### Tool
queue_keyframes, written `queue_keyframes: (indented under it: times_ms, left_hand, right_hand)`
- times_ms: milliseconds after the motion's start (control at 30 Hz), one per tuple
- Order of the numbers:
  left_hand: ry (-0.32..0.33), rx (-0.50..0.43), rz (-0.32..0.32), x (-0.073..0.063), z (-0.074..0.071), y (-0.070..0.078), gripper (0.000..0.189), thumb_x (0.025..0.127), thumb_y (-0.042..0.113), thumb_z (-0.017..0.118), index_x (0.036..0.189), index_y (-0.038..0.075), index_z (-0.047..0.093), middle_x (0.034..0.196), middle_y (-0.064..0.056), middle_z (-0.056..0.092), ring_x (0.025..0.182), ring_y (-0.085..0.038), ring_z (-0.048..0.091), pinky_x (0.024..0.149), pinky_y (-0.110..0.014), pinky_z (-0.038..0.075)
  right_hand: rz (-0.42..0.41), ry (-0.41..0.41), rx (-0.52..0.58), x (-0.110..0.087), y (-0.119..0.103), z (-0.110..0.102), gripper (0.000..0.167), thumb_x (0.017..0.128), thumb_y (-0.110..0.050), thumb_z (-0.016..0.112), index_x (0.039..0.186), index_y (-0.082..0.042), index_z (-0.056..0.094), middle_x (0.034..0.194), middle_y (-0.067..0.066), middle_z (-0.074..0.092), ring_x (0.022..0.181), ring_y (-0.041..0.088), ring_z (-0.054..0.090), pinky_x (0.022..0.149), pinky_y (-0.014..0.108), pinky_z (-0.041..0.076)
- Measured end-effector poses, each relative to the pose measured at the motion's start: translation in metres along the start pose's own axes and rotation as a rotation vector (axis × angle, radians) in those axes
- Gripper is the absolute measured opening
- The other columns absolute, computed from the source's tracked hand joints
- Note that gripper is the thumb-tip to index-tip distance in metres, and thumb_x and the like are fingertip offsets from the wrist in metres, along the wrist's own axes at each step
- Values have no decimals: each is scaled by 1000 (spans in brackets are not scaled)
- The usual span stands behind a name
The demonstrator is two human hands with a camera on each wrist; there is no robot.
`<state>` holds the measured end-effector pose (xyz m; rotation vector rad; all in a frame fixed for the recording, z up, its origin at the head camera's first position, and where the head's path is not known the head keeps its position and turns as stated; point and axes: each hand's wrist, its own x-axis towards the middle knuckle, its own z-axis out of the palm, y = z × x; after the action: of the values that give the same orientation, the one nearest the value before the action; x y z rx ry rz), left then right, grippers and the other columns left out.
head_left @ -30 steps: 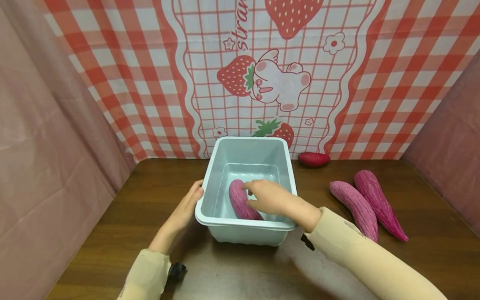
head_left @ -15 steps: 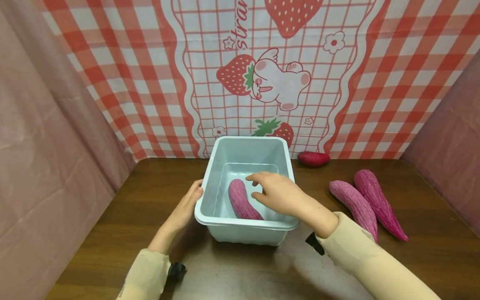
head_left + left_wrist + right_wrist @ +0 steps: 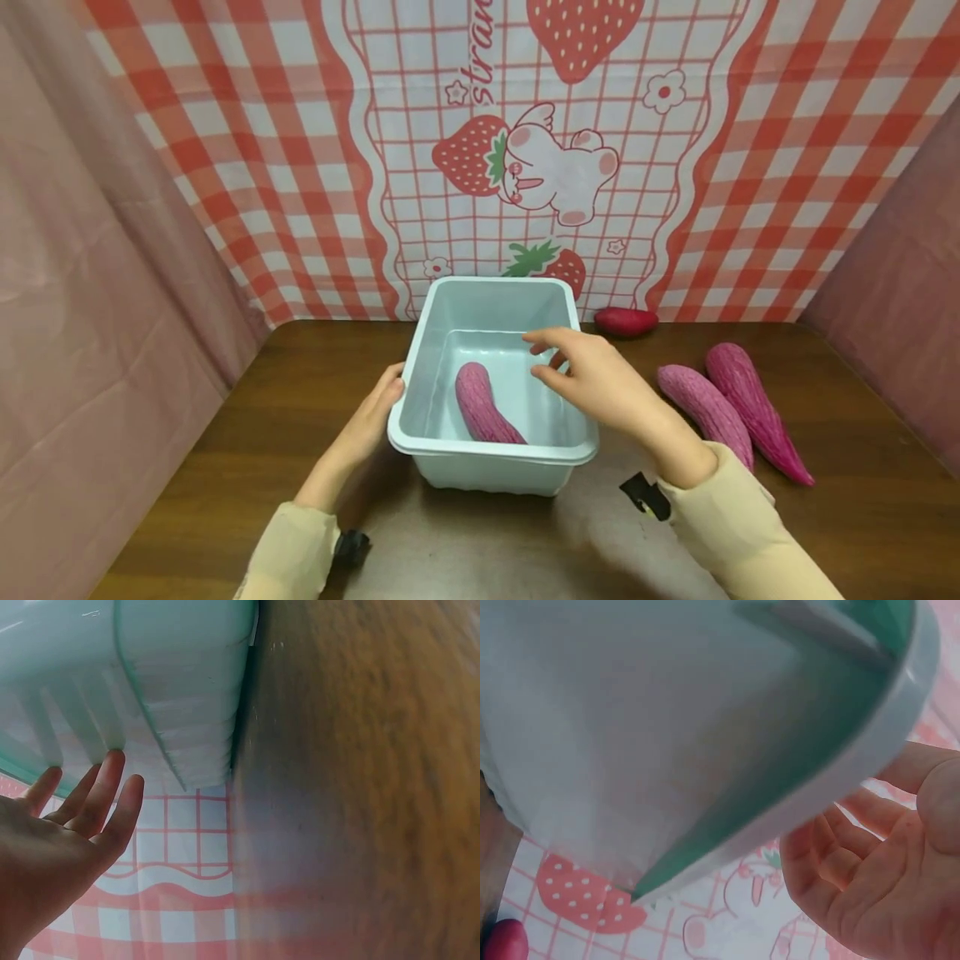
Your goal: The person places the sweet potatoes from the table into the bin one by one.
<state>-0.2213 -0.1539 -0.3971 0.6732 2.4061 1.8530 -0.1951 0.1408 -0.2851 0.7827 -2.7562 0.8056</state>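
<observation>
Within the pale blue tub (image 3: 491, 473), seeing one curved pink vegetable (image 3: 480, 404) lying on the bottom, left of the right hand (image 3: 600, 375) and slightly nearer. Slanting along its length from far left to near right, hiding its near tip behind the near rim. Hovering over the tub's right side with the right hand, bending the fingers (image 3: 553, 337) loosely, parting thumb from forefinger, gripping nothing. Resting the left hand (image 3: 371, 412) against the tub's left side from outside, extending its fingers along the wall without clasping it. Judging the right hand nearer, having the wall standing between the left one and the vegetable.

Showing smooth, glossy plastic in the tub, flaring up to a rounded rim. Showing fine lengthwise streaks on the vegetable, rounding bluntly at the far end, darkening toward the near one. To the right, finding a similar lighter vegetable (image 3: 705, 404) lying just beside a darker, tapering vegetable (image 3: 757, 408) on the wood-grained surface (image 3: 247, 467). Farther back, noticing a small, smooth red vegetable (image 3: 627, 322) lying near the checked cloth (image 3: 337, 167).
</observation>
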Motion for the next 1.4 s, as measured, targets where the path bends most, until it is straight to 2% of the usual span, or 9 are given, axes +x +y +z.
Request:
queue_keyframes:
  times_ms: [667,967,1200,1300,1400]
  left_hand:
    - [8,3,10,0,1,0,42,99,29,24,132,6,36,118,-22,50,103,-27,48,86,-26,40]
    - [8,1,2,0,1,-2,43,99,30,25,132,6,36,119,-21,50,104,-27,48,87,-26,40]
    - [2,-7,9,0,1,-3,43,99,30,24,132,5,36,118,-23,49,103,-27,48,86,-25,40]
    - [-1,-9,8,0,0,-3,44,99,31,24,132,5,36,119,-23,49,104,-28,47,86,-26,40]
    - [-6,-10,10,1,0,-3,44,99,31,24,133,5,35,119,-23,48,105,-30,47,87,-26,39]
  right_hand:
    - [87,188,93,-22,27,-13,33,88,-15,59,120,-11,57,108,7,64,86,18,62,73,37,50]
    - [113,288,102,-36,43,-12,33,87,-17,60,119,-10,57,103,4,64,89,14,59,74,30,49]
    - [110,285,76,-46,51,-14,37,87,-20,60,123,-13,54,108,7,63,102,21,56,83,44,42]
    - [119,276,38,-52,57,-16,38,88,-21,60,125,-13,52,108,8,63,103,21,54,80,41,41]
    - [124,283,2,-58,63,-19,39,87,-21,60,124,-12,52,107,8,64,101,19,54,78,30,41]
